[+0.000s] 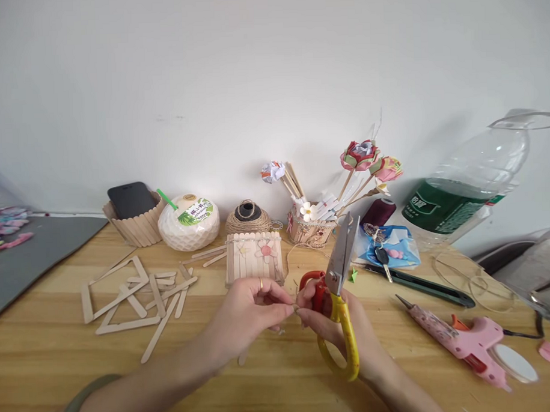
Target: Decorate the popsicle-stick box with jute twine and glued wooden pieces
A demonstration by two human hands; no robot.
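My left hand (255,303) is closed in a pinch, its thumb and fingertips meeting those of my right hand over the table's middle. What sits between the fingertips is too small to make out. My right hand (324,318) has the scissors (338,282) hooked on it, with one red and one yellow handle and the blades pointing up; its thumb and forefinger also pinch near the left fingertips. Just beyond the hands stands a craft-stick panel (254,264) with small flowers on it. Behind that is a ball of twine (262,221).
Loose craft sticks (134,295) lie on the left. A craft-stick holder (133,220) with a phone and a wrapped coconut (189,224) stand behind. At right are a glue gun (464,340), a utility knife (426,288), a large bottle (463,181) and a paper-flower pot (309,229).
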